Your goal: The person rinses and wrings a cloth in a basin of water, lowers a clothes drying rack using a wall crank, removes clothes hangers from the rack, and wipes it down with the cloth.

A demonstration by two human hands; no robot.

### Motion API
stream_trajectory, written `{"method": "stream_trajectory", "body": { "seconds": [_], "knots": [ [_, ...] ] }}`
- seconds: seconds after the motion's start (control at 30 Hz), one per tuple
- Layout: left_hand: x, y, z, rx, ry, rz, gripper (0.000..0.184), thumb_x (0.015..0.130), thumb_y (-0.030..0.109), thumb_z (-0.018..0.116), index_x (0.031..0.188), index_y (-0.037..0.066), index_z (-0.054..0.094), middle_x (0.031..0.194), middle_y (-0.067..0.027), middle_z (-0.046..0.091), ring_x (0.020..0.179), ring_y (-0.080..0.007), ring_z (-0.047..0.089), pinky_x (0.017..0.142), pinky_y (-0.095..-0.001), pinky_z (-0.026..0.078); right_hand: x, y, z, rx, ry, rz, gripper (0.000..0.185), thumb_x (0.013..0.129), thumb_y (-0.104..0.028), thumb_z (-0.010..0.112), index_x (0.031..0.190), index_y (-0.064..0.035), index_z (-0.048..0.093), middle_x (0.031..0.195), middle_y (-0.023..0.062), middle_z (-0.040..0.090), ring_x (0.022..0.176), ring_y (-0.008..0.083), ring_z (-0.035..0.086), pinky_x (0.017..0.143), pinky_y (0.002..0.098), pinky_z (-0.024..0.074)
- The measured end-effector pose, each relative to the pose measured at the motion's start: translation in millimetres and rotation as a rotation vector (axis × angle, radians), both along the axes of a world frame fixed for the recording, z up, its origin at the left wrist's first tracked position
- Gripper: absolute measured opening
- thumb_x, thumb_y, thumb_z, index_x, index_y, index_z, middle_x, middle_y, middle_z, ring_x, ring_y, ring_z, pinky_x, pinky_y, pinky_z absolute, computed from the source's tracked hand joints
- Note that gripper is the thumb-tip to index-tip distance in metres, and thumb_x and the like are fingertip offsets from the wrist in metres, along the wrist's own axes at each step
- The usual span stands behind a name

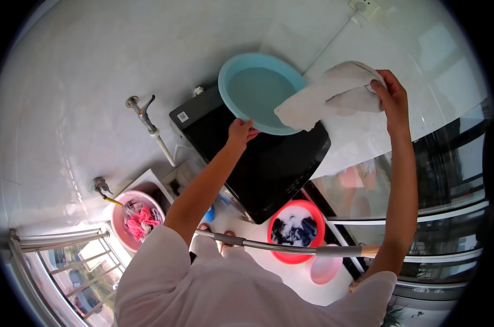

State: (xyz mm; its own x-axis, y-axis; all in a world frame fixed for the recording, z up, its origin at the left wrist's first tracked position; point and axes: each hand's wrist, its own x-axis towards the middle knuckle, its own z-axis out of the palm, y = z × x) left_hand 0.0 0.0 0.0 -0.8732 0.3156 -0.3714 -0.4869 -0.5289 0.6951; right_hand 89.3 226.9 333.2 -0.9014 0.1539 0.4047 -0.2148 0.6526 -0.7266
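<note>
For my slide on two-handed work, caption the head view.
Left hand gripping a blue basin by its rim, right hand holding up a pale cloth.

Blue basin [258, 60] on black washing machine [258, 174]

Seen from where I stand: shirt [247, 300] is plain white, of loose cut | left sleeve [151, 272] and right sleeve [369, 294] are short, wide, also white | left hand [242, 133] and right hand [394, 97] are bare | trouser cloth [205, 248] looks pale.
</note>
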Motion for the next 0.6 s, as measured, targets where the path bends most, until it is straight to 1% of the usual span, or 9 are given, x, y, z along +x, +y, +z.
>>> {"method": "stream_trajectory", "body": {
  "seconds": [0.07, 0.1, 0.13, 0.17, 0.3, 0.37, 0.43, 0.5, 0.6],
  "knots": [
    [17.5, -7.9, 6.1, -0.019, -0.018, -0.018, 0.024, 0.090, 0.014, 0.053, 0.109, 0.000, 0.045, 0.101, -0.0128, 0.059, 0.085, -0.0256, 0.065, 0.078, -0.0355, 0.054, -11.4, -1.3, -4.8, -0.039, -0.009, -0.030, 0.021, 0.079, -0.018, 0.063, 0.096, -0.0064, 0.064, 0.075, -0.0056, 0.056, 0.063, 0.0029, 0.041, 0.055, 0.0192, 0.0304],
    [60.7, -5.9, 1.6, 0.004, -0.099, -0.030, 0.024, 0.090, 0.014, 0.053, 0.108, 0.000, 0.046, 0.100, -0.0128, 0.059, 0.084, -0.0257, 0.065, 0.077, -0.0353, 0.054, -3.7, -9.7, -4.6, -0.041, -0.087, -0.034, 0.021, 0.079, -0.019, 0.063, 0.096, -0.0064, 0.064, 0.075, -0.0060, 0.055, 0.063, 0.0028, 0.040, 0.054, 0.0192, 0.0295],
    [-4.0, -47.6, 21.1, -0.086, 0.053, -0.033, 0.023, 0.090, 0.014, 0.053, 0.107, 0.000, 0.046, 0.100, -0.0129, 0.059, 0.084, -0.0257, 0.065, 0.077, -0.0351, 0.054, -30.8, -28.5, -16.8, -0.157, 0.068, -0.024, 0.021, 0.079, -0.019, 0.063, 0.096, -0.0064, 0.064, 0.074, -0.0063, 0.055, 0.062, 0.0028, 0.039, 0.054, 0.0193, 0.0287],
    [22.7, -41.4, 14.9, -0.065, 0.001, -0.040, 0.022, 0.090, 0.013, 0.053, 0.107, 0.000, 0.046, 0.099, -0.0130, 0.059, 0.084, -0.0258, 0.065, 0.077, -0.0348, 0.054, -30.3, -31.4, -18.9, -0.162, 0.018, -0.023, 0.022, 0.079, -0.020, 0.063, 0.096, -0.0064, 0.064, 0.074, -0.0067, 0.054, 0.062, 0.0027, 0.038, 0.054, 0.0193, 0.0278],
    [56.9, -77.9, 14.0, -0.104, -0.003, -0.073, 0.022, 0.091, 0.014, 0.054, 0.106, 0.000, 0.047, 0.100, -0.0134, 0.061, 0.086, -0.0252, 0.065, 0.078, -0.0345, 0.053, -42.7, -45.7, -64.7, -0.322, -0.132, 0.001, 0.028, 0.081, -0.020, 0.063, 0.105, -0.0052, 0.064, 0.079, -0.0049, 0.057, 0.067, 0.0038, 0.044, 0.059, 0.0198, 0.0349],
    [70.4, -92.7, 20.6, -0.146, 0.004, -0.099, 0.025, 0.092, 0.016, 0.052, 0.111, 0.000, 0.047, 0.104, -0.0134, 0.061, 0.088, -0.0246, 0.065, 0.082, -0.0359, 0.052, -57.4, -42.4, -114.4, -0.417, -0.157, 0.077, 0.028, 0.084, -0.019, 0.060, 0.109, -0.0055, 0.062, 0.080, -0.0005, 0.060, 0.072, 0.0092, 0.051, 0.066, 0.0243, 0.0416],
    [81.1, -105.2, 17.5, -0.170, 0.007, -0.113, 0.025, 0.092, 0.016, 0.052, 0.111, 0.001, 0.048, 0.104, -0.0131, 0.062, 0.088, -0.0239, 0.065, 0.082, -0.0349, 0.052, -71.0, -18.3, -187.2, 0.077, -0.255, 0.122, 0.029, 0.084, -0.017, 0.058, 0.112, -0.0077, 0.060, 0.092, 0.0063, 0.063, 0.081, 0.0192, 0.059, 0.075, 0.0304, 0.0458],
    [90.1, -114.5, 15.1, -0.185, 0.013, -0.123, 0.024, 0.092, 0.016, 0.052, 0.111, 0.001, 0.049, 0.103, -0.0125, 0.062, 0.088, -0.0232, 0.065, 0.082, -0.0338, 0.052, -65.1, -11.3, -232.9, 0.814, -0.324, 0.160, 0.033, 0.082, -0.014, 0.059, 0.115, -0.0110, 0.058, 0.114, 0.0120, 0.057, 0.092, 0.0266, 0.060, 0.081, 0.0330, 0.0471],
    [100.0, -122.4, 13.6, -0.177, 0.040, -0.139, 0.024, 0.091, 0.016, 0.052, 0.111, 0.002, 0.050, 0.101, -0.0112, 0.063, 0.088, -0.0222, 0.065, 0.081, -0.0322, 0.052, -63.6, -6.8, -266.4, 0.796, -0.389, 0.173, 0.042, 0.078, -0.017, 0.063, 0.119, -0.0140, 0.054, 0.132, 0.0129, 0.043, 0.109, 0.0318, 0.052, 0.088, 0.0370, 0.0457]
  ]
}}
